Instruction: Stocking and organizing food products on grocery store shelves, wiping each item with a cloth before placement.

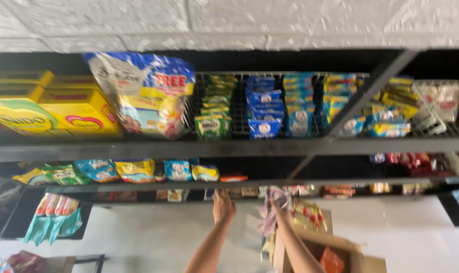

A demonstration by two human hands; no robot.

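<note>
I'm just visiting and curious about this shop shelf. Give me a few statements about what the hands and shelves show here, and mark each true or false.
1. The right hand holds a crumpled cloth. True.
2. The left hand grips a yellow box. False: it holds nothing and reaches up to the edge of a lower shelf.
3. The yellow boxes sit at the left end of the upper shelf. True.
4. The cardboard box below the right arm is sealed shut. False: its flaps are open, with an orange packet showing inside.
5. The wire basket on the upper shelf holds only bottles. False: it holds rows of green and blue packets.
</note>
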